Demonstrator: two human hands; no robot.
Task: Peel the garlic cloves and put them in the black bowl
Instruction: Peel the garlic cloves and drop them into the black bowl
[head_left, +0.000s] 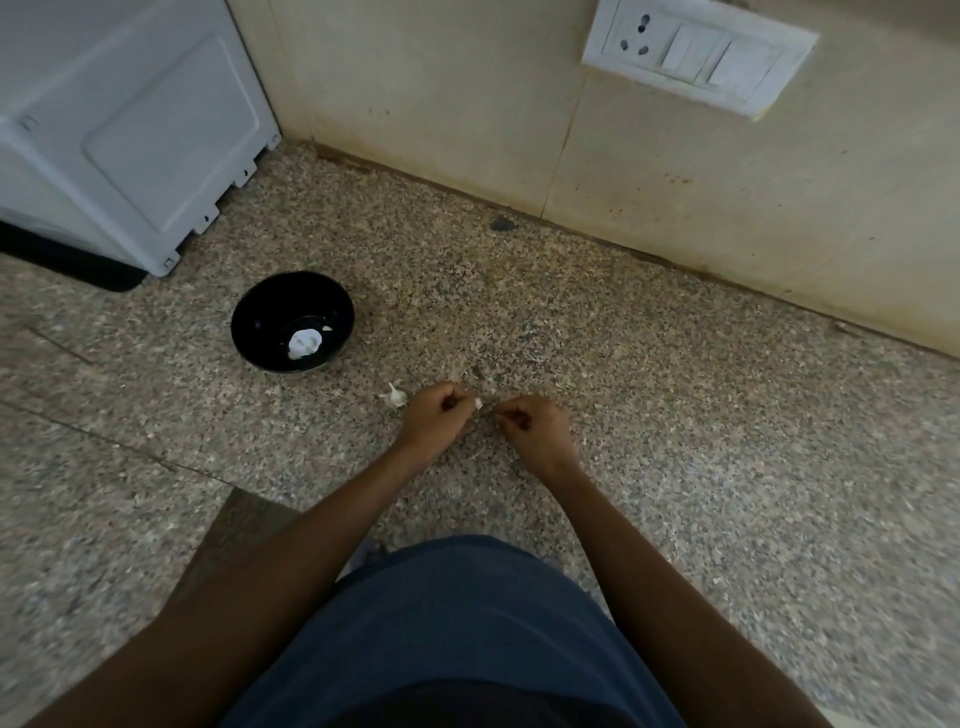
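Note:
A black bowl (292, 322) stands on the speckled stone counter, left of my hands, with a white garlic piece (304, 344) lying in its bottom. Another white garlic piece (395, 396) lies on the counter between the bowl and my left hand. My left hand (435, 418) is closed around a small white garlic clove (478, 403) that peeks out at its fingertips. A short gap to the right, my right hand (535, 427) has its fingers pinched together; what it pinches is too small to make out.
A white appliance (124, 130) on a black base stands at the back left. A beige wall (675, 171) with a white socket and switch plate (698, 54) runs along the counter's back. Thin peel scraps (478, 373) lie just beyond my hands.

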